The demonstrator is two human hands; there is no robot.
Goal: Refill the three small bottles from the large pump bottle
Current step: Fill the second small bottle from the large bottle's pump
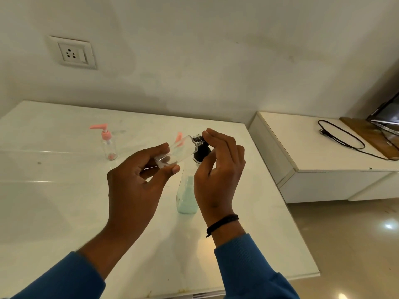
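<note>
A small clear plastic bottle (172,153) is held tilted above the white glossy worktop (54,190), its base gripped between thumb and fingers of the left hand (138,180). The fingers of the right hand (218,167) are pinched on the black cap (198,141) at its neck. The bottle appears empty.

The large clear pump bottle with pale green liquid and black pump head (187,197) stands on the worktop directly beneath the hands, partly hidden by the right hand. A second small clear bottle with pink pump (108,143) stands well apart, to the left. A further pink pump tip (179,138) is glimpsed behind the held bottle; its bottle cannot be made out.

Step in hand, as judged: removal of the cap. The body should be held steady and only the cap turned. Once open, the bottle should be righted under the pump spout.
</note>
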